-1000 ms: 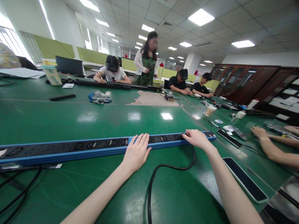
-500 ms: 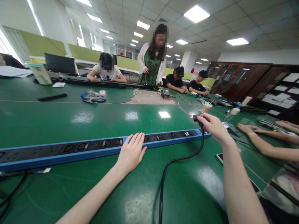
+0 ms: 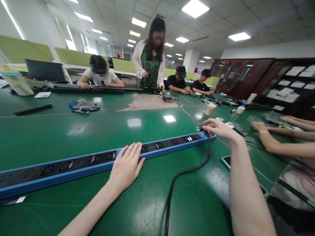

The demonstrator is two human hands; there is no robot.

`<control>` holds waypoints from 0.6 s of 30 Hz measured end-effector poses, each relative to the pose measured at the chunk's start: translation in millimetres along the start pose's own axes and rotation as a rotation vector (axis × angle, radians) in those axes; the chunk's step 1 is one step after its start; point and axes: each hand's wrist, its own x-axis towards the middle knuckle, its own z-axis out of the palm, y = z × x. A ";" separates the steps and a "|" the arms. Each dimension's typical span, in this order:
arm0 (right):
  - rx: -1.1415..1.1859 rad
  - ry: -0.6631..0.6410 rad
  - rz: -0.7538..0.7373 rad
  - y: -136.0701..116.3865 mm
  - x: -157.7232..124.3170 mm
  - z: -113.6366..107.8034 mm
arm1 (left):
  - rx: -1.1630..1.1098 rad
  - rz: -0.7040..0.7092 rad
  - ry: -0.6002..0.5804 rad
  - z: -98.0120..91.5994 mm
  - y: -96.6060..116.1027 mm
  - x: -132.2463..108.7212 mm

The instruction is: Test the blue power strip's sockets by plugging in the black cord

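Note:
A long blue power strip (image 3: 162,150) with black sockets slants across the green table. My left hand (image 3: 126,165) lies on its top with straight fingers, the thumb resting by the near side. Near the strip's far right end, my right hand (image 3: 216,127) pinches a black power plug (image 3: 203,128). The plug's metal prongs point left, just above the strip's end. From the plug a black power cord (image 3: 188,170) drops past the strip and curves over the table to the bottom edge of the view.
A phone (image 3: 226,161) lies right of the cord, partly behind my right forearm. Another person's arms (image 3: 278,139) rest on the table at right. Gloves (image 3: 83,106), a black bar (image 3: 33,109) and a drink cup (image 3: 210,107) lie farther back. Several people sit or stand beyond.
The view has turned to the right, shifting things left. My right hand has lowered the plug slightly toward the strip's end. My left hand stays on the strip.

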 end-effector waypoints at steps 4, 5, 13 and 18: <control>-0.212 -0.064 0.094 22.4 3.4 -8.8 | 0.002 0.003 0.004 1.3 -0.8 0.0; -0.274 -0.046 0.123 26.6 4.4 -11.1 | 0.002 0.003 0.006 1.6 -0.8 -0.1; -0.469 -0.042 0.280 33.0 16.9 -1.4 | 0.010 -0.002 -0.024 2.9 -1.3 -0.4; -0.696 -0.007 0.132 26.2 27.5 18.1 | -0.002 -0.004 -0.026 2.3 -1.0 0.0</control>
